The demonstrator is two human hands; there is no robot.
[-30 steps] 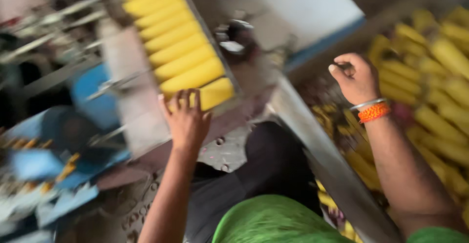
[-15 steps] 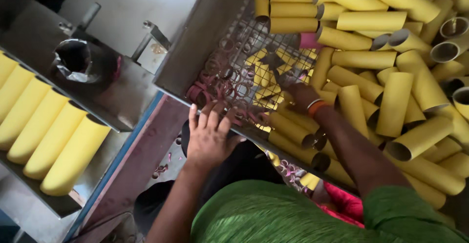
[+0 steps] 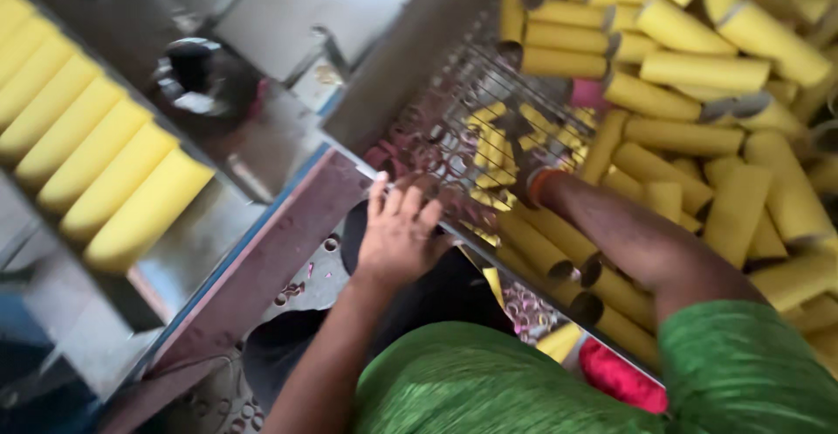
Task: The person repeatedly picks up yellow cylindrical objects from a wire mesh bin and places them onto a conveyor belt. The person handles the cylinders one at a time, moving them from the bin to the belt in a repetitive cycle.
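Note:
My left hand lies flat on the metal rim of a big bin, fingers spread and holding nothing. My right hand, with an orange band at the wrist, reaches down into the bin beside the wire mesh. Its fingers are sunk among yellow cardboard tubes, so its grip is hidden. Several loose tubes lie heaped around and under my right forearm.
A row of yellow tubes lies side by side on a tray at the left. A dark round machine part sits behind it on a grey metal surface. A pink object shows by my green sleeve.
My right hand has dropped from above the tube pile down into the bin by the mesh. My left hand moved from the left tray to the bin's rim and stays there.

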